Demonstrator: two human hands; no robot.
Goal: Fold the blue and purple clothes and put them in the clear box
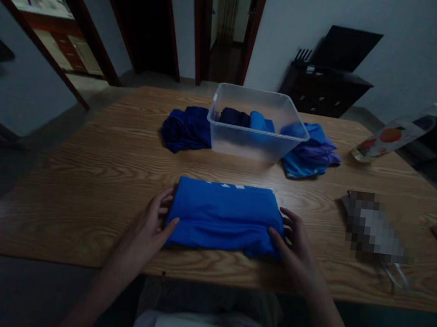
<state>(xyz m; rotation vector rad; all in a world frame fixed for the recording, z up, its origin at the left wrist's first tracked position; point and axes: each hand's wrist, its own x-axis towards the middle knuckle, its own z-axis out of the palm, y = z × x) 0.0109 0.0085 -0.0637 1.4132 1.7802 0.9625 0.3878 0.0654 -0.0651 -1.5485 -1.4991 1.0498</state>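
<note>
Here, on the wood-grain table, I see a smooth blue cloth folded into a soft rectangle at the near edge. My left hand cups its left end, fingers spread, thumb pressing the fabric; my right hand does the same at the right end. Neither is closed around it. Beyond the cloth stands a clear plastic bin holding a dark navy roll and a light blue roll. A crumpled navy cloth lies left of the bin, a blue-purple heap right of it.
</note>
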